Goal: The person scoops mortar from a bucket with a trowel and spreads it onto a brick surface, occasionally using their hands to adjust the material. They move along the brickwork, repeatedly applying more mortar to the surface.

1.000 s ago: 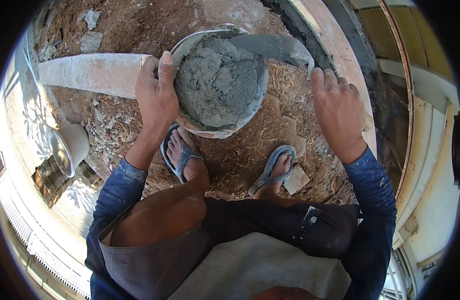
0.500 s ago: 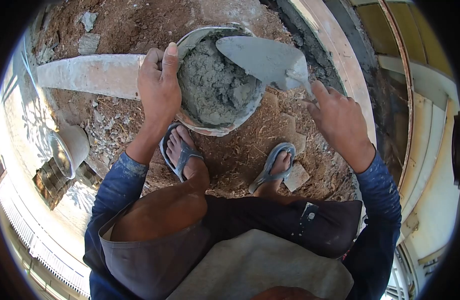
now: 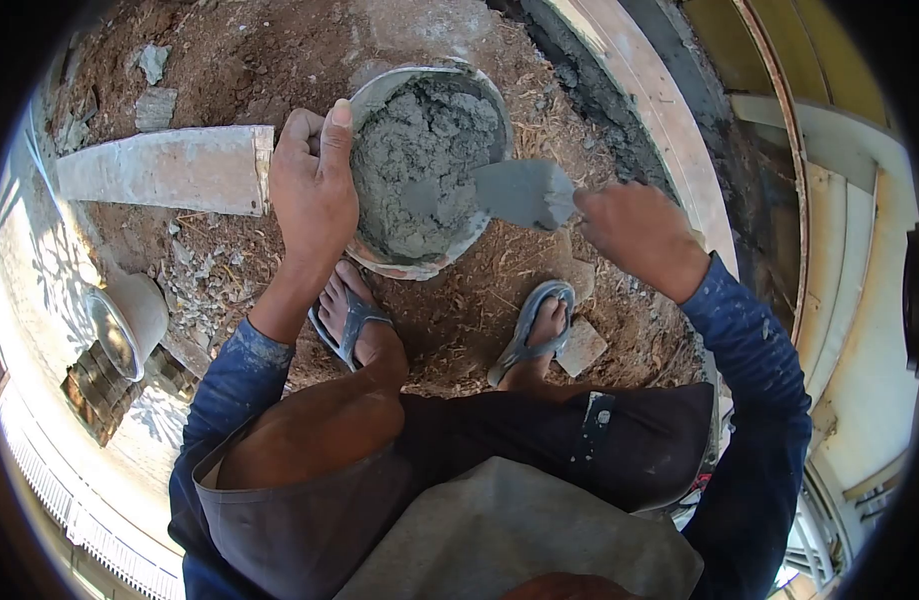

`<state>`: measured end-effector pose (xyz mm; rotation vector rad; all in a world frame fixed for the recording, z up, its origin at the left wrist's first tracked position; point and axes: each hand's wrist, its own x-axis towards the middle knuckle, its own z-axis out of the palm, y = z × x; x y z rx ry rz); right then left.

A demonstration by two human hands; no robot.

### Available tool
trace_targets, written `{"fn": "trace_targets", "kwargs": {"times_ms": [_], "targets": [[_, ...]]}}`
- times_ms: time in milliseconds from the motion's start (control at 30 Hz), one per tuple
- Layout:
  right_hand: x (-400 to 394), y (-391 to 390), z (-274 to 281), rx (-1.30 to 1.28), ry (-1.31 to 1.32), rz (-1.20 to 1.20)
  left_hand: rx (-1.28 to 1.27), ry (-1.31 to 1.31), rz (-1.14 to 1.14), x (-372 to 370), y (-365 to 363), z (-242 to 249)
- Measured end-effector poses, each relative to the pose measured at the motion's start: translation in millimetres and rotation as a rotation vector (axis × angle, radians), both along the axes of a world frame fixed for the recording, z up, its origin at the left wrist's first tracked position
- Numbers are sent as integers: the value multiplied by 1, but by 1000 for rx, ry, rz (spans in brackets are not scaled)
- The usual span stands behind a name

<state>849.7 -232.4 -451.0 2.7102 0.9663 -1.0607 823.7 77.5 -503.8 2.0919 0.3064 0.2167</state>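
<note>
A round bucket (image 3: 380,262) stands on the soil in front of my feet, filled with wet grey mortar (image 3: 420,150). On its left rim my left hand (image 3: 315,185) is closed, thumb on top. My right hand (image 3: 642,235), to the right of the bucket, grips the handle of a trowel (image 3: 525,193). The trowel's blade reaches left over the bucket's right rim, and its tip meets the mortar or hides in it. The handle is mostly covered by my fingers.
A flat board (image 3: 170,170) lies left of the bucket. A second, tilted bucket (image 3: 130,320) is farther left. A long curved board (image 3: 670,110) edges a strip of wet mortar (image 3: 605,100) on the right. Broken stones (image 3: 155,108) lie in the soil.
The trowel has dropped from above the mortar to the bucket's right side, its tip now in or against the mortar. My right hand has shifted slightly and turned; my left stays on the rim.
</note>
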Motion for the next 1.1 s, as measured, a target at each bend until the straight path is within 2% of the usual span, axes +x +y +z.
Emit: {"fn": "trace_targets", "kwargs": {"times_ms": [67,133,233,300,467,567,667,733,800,867,933,1033,1100], "targets": [[-13,14,-26,71,145,-110,-12,29,36,-2,-3,1],[-38,9,-63,255,258,-204,-18,24,22,-3,0,1],[-59,2,-68,278,259,-341,6,7,7,-4,5,1],[-71,-10,-73,294,214,-347,26,4,21,-1,12,-1],[-68,-25,-36,339,133,-357,53,29,74,11,52,-14],[-67,-41,-20,260,218,-332,108,112,143,17,96,-39],[-73,-78,-28,390,301,-234,72,264,229,17,129,-60],[-85,-117,-56,655,678,-385,-51,274,198,18,136,-65],[-88,-164,-68,452,1080,-771,-9,311,216,16,140,-67],[-79,-216,-68,265,1004,-1194,33,338,227,19,141,-66],[-83,-236,-80,177,465,-1356,-17,323,237,19,140,-68],[-95,-229,-63,277,326,-1359,73,301,227,18,149,-73],[-101,-228,-66,352,387,-1287,52,322,224,18,141,-69]]}}
